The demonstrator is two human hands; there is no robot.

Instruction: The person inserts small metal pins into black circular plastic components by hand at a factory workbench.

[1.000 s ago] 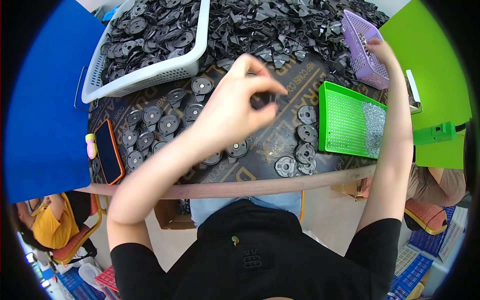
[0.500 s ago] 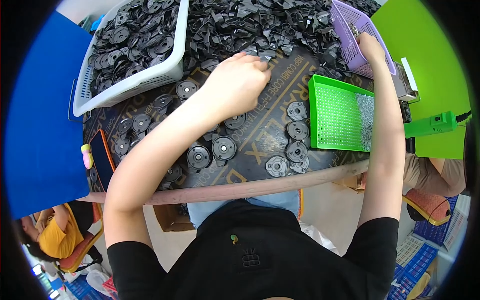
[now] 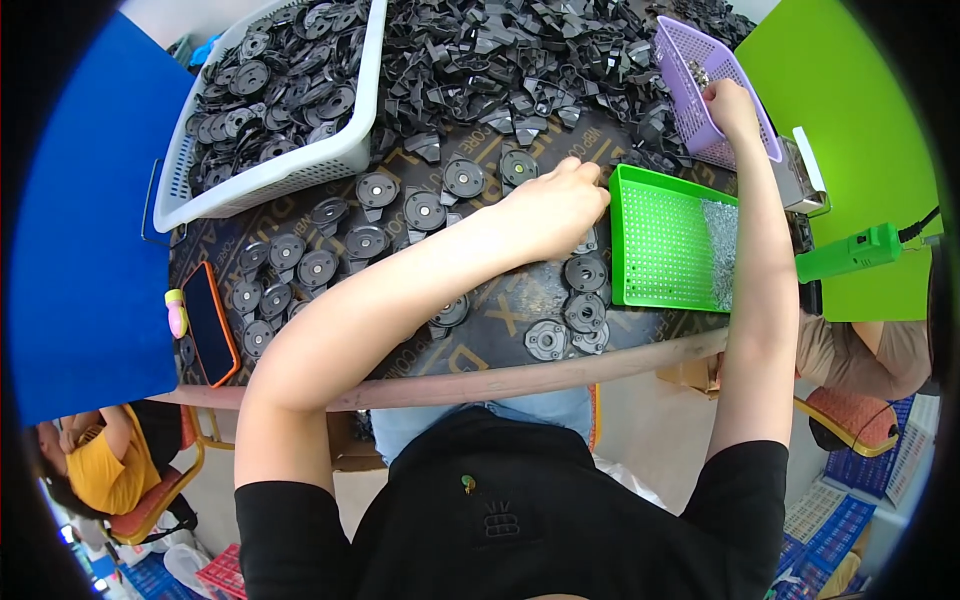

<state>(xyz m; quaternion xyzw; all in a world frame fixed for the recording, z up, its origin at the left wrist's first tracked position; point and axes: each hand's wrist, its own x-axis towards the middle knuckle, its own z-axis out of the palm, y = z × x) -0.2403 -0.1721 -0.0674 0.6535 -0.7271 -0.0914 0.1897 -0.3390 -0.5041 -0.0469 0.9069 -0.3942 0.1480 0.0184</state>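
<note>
My left hand (image 3: 560, 208) is over the table beside the green perforated tray (image 3: 655, 250), fingers curled downward; anything in them is hidden. Just under it runs a short column of round black parts with center holes (image 3: 585, 272). Its forearm crosses over several black disc assemblies with pointed brackets (image 3: 425, 212). One such disc assembly (image 3: 519, 167) lies just beyond the left hand. At the far right, my right hand (image 3: 733, 108) reaches over the rim of a purple basket (image 3: 688, 105), fingers bent at small metal pieces (image 3: 697, 72). What its fingertips grip cannot be made out.
A white basket (image 3: 265, 178) full of black discs stands at far left. Loose black brackets (image 3: 500, 50) are heaped at the back. A green electric screwdriver (image 3: 850, 254) is on the right, an orange-edged phone (image 3: 210, 325) on the left. Blue and green panels flank the table.
My left hand has moved right and nearer, from beside the bracket heap to the hole-centered parts. A disc assembly shows where it was. My right hand stays at the purple basket.
</note>
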